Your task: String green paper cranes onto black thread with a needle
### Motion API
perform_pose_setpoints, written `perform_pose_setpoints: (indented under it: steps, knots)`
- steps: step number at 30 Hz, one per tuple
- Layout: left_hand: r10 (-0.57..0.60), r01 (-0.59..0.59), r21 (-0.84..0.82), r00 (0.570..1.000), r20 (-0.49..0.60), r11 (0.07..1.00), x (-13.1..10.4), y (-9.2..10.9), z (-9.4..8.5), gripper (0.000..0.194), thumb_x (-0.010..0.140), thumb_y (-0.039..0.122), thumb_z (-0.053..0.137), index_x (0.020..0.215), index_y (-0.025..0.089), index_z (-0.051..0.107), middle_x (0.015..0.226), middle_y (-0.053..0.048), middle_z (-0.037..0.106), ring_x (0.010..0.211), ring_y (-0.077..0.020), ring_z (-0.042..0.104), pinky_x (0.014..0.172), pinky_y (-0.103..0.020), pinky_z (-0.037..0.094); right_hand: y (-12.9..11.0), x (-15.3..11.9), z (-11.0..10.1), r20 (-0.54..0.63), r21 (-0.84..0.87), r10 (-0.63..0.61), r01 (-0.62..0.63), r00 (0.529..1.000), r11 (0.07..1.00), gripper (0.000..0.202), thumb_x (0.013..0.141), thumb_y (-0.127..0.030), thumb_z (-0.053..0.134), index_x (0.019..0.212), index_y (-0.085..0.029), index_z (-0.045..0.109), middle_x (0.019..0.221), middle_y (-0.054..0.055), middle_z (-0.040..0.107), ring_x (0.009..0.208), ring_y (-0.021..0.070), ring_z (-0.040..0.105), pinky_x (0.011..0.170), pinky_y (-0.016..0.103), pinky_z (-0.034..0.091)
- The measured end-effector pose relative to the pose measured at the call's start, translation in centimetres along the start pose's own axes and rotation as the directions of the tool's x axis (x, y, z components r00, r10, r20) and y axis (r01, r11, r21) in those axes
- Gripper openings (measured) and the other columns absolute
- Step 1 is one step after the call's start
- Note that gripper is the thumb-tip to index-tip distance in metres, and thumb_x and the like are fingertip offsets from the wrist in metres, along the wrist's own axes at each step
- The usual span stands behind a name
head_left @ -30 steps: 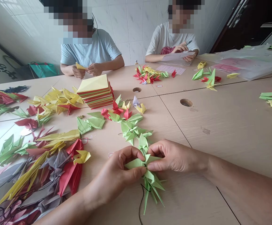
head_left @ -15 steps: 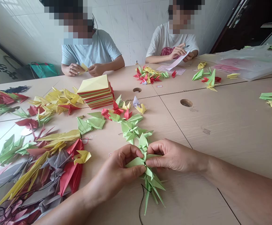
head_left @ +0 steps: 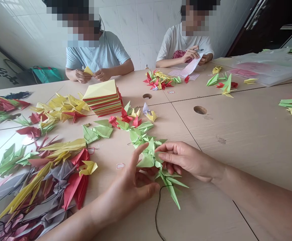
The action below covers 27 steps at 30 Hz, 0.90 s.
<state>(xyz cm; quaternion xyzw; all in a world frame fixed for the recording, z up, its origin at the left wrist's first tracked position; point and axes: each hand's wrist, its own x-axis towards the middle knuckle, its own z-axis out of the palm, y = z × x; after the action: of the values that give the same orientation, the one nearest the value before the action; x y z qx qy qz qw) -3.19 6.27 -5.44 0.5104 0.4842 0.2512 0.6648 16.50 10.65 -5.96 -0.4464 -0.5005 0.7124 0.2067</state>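
A strand of green folded paper cranes [head_left: 149, 156] runs down the table in front of me, its lower end pointing down and right. My right hand [head_left: 189, 161] pinches one of these cranes between thumb and fingers at the strand's right side. Just left of it, my left hand [head_left: 132, 187] is spread, thumb and index finger apart, with its other fingers partly hidden behind the strand. From the strand's lower part a black cord [head_left: 156, 214] hangs toward the table's near edge.
At left lies a heap of grey, red and yellow folded paper [head_left: 60, 177]. Beyond it stand yellow cranes [head_left: 62, 107] and a stack of square paper [head_left: 103, 98]. Across the table [head_left: 236, 140], one person folds yellow paper [head_left: 88, 71] and another holds a sheet and pen.
My left hand has let go of its pinch and spread its fingers. The strand's lower end has swung right and up, and the black cord has shifted with it.
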Motion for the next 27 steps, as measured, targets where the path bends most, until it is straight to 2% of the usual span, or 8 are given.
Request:
perform_pose_setpoints:
  steps: [6, 10, 12, 14, 17, 21, 24, 27]
  knots:
    - [0.039, -0.045, -0.048, 0.992, -0.123, 0.998, 0.6, 0.1, 0.5, 0.086, 0.074, 0.02, 0.068, 0.141, 0.028, 0.015, 0.078, 0.0, 0.062, 0.075, -0.0174, 0.062, 0.072, -0.033, 0.048, -0.5, -0.7, 0.3, 0.133, 0.021, -0.056, 0.054, 0.989, 0.998, 0.054, 0.083, -0.022, 0.062, 0.133, -0.023, 0.043, 0.085, 0.002, 0.062, 0.076, 0.0127, 0.06, 0.056, 0.021, 0.044]
    - [0.059, -0.069, -0.038, 0.974, -0.219, 0.997, 0.5, 0.6, 0.6, 0.076, 0.074, 0.022, 0.064, 0.138, 0.027, 0.023, 0.07, 0.003, 0.059, 0.06, -0.0132, 0.058, 0.056, -0.025, 0.043, -0.2, -0.6, 0.4, -0.022, -0.173, -0.191, 0.184, 0.981, 0.968, 0.054, 0.085, -0.028, 0.058, 0.135, -0.03, 0.037, 0.103, 0.005, 0.06, 0.08, 0.0139, 0.058, 0.062, 0.027, 0.047]
    - [0.062, -0.069, -0.023, 0.97, -0.235, 0.997, 0.5, 0.6, 0.5, 0.072, 0.074, 0.022, 0.063, 0.136, 0.027, 0.027, 0.069, 0.004, 0.058, 0.057, -0.0111, 0.053, 0.053, -0.022, 0.04, 0.1, -0.6, 0.4, -0.155, -0.324, -0.339, 0.276, 0.928, 0.905, 0.045, 0.086, -0.031, 0.057, 0.128, -0.029, 0.041, 0.105, 0.004, 0.056, 0.078, 0.0129, 0.056, 0.068, 0.03, 0.048]
    - [0.062, -0.065, -0.005, 0.97, -0.234, 0.998, 0.5, 0.5, 0.4, 0.068, 0.073, 0.022, 0.062, 0.133, 0.027, 0.03, 0.068, 0.005, 0.056, 0.055, -0.0101, 0.049, 0.051, -0.021, 0.036, 0.2, -0.9, 0.5, -0.214, -0.441, -0.499, 0.373, 0.84, 0.817, 0.029, 0.087, -0.031, 0.056, 0.114, -0.026, 0.047, 0.093, 0.001, 0.053, 0.075, 0.0124, 0.053, 0.069, 0.029, 0.047]
    - [0.07, -0.07, 0.007, 0.972, -0.226, 0.997, 0.6, 0.4, 0.1, 0.064, 0.073, 0.019, 0.061, 0.13, 0.026, 0.033, 0.064, 0.006, 0.053, 0.055, -0.0097, 0.045, 0.051, -0.02, 0.033, -0.2, -1.6, 0.6, -0.038, -0.518, -0.677, 0.565, 0.735, 0.642, 0.009, 0.086, -0.024, 0.055, 0.094, -0.023, 0.05, 0.076, -0.002, 0.048, 0.068, 0.0122, 0.049, 0.061, 0.025, 0.044]
    - [0.066, -0.07, -0.011, 0.975, -0.21, 0.997, 0.7, 0.4, -0.2, 0.06, 0.073, 0.014, 0.058, 0.127, 0.025, 0.034, 0.063, 0.008, 0.049, 0.055, -0.0092, 0.042, 0.052, -0.02, 0.031, -0.3, -2.1, 0.9, 0.316, -0.555, -0.751, 0.755, 0.58, 0.349, 0.022, 0.076, -0.013, 0.06, 0.097, -0.018, 0.056, 0.088, 0.005, 0.056, 0.076, 0.0153, 0.054, 0.068, 0.029, 0.046]
    - [0.047, -0.052, -0.02, 0.979, -0.199, 0.998, 0.8, 0.5, -0.3, 0.059, 0.072, 0.012, 0.057, 0.126, 0.025, 0.035, 0.065, 0.008, 0.048, 0.056, -0.0094, 0.041, 0.052, -0.02, 0.031, 0.0, -1.9, 1.1, 0.374, -0.599, -0.751, 0.76, 0.544, 0.252, 0.019, 0.078, -0.01, 0.059, 0.096, -0.016, 0.059, 0.088, 0.007, 0.06, 0.079, 0.0157, 0.056, 0.071, 0.028, 0.047]
    - [0.051, -0.057, -0.023, 0.978, -0.204, 0.998, 0.8, 0.5, -0.4, 0.059, 0.072, 0.011, 0.055, 0.125, 0.025, 0.035, 0.064, 0.008, 0.046, 0.055, -0.0091, 0.04, 0.052, -0.02, 0.03, 0.1, -1.8, 1.1, 0.342, -0.554, -0.748, 0.765, 0.568, 0.328, 0.01, 0.084, -0.008, 0.053, 0.089, -0.015, 0.06, 0.079, 0.005, 0.059, 0.074, 0.013, 0.055, 0.068, 0.024, 0.047]
